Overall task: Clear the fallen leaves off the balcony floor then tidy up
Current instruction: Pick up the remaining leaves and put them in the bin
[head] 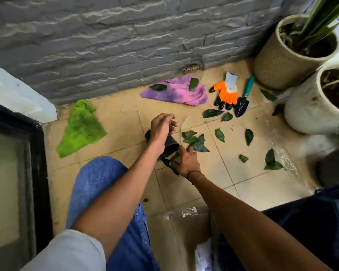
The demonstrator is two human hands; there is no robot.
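Crouching on the balcony floor [213, 192], we are gathering leaves [196, 142] lying just beyond our right hand [186, 162], which is nearer them, fingers spread and reaching over a black bag [169, 147]. Our left hand [161, 128] is pinching thin clear plastic above the bag, while more leaves are lying scattered rightward toward the pots [309, 112].

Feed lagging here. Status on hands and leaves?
Left hand holding black bag open, right hand at leaf pile. Leaves still scattered on floor, two on pink cloth. Nothing blocking.
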